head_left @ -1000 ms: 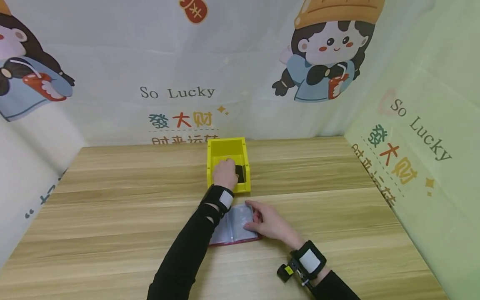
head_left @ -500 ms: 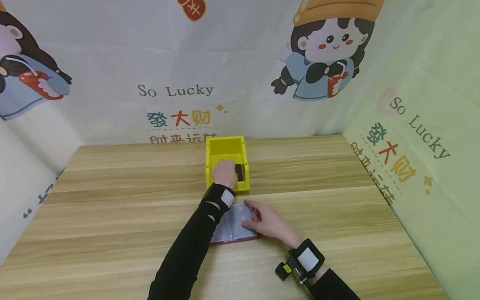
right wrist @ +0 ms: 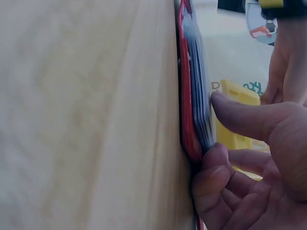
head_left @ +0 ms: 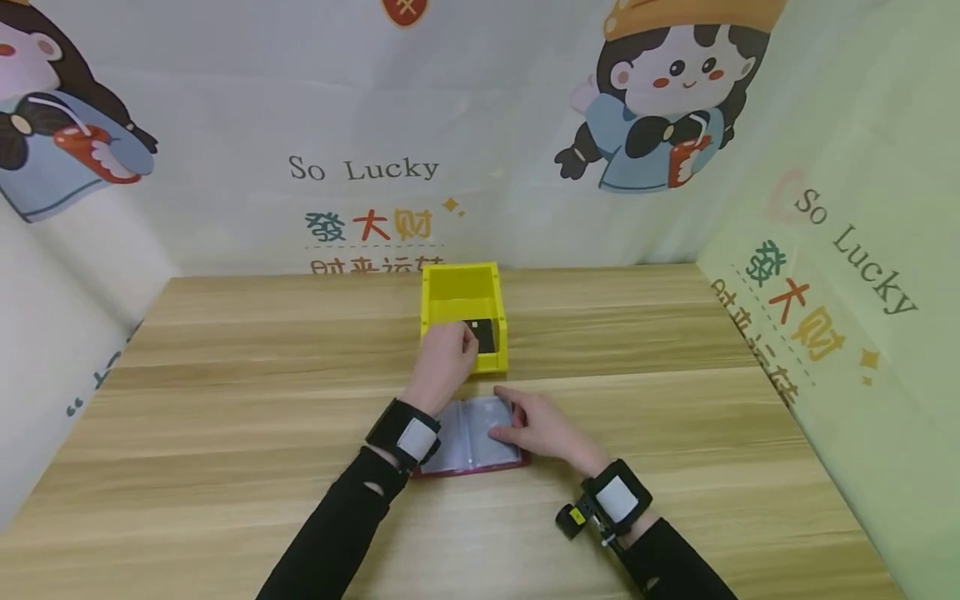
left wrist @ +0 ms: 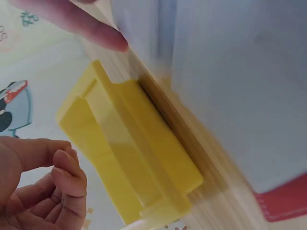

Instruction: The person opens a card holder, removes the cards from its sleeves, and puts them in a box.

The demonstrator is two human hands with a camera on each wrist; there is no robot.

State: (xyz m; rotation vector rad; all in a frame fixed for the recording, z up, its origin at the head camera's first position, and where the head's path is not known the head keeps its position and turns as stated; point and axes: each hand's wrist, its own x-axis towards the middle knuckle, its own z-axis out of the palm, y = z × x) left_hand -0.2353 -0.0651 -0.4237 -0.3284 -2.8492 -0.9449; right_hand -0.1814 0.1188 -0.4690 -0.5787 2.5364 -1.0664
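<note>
A small pocket album (head_left: 471,433) with clear sleeves and a red cover lies open on the table. My right hand (head_left: 540,427) holds its right edge; in the right wrist view the thumb (right wrist: 240,115) lies against the sleeves and the other fingers curl at the corner. My left hand (head_left: 444,358) is over the front of a yellow bin (head_left: 462,279), thumb and index fingertips together in the left wrist view. I cannot tell whether something small is pinched there. Inside the bin is a flat black piece (head_left: 483,337) with a small light spot, partly hidden by the left hand.
The wood-grain table (head_left: 675,375) runs back to a printed cloth wall (head_left: 510,167), with more cloth at both sides. The bin stands near the table's back edge, just behind the album. A small wrist camera (head_left: 572,521) juts from the right wrist.
My left hand has drawn up and back from inside the bin toward its front, and the left forearm has moved left, uncovering more of the album. The right hand stays at the album's edge.
</note>
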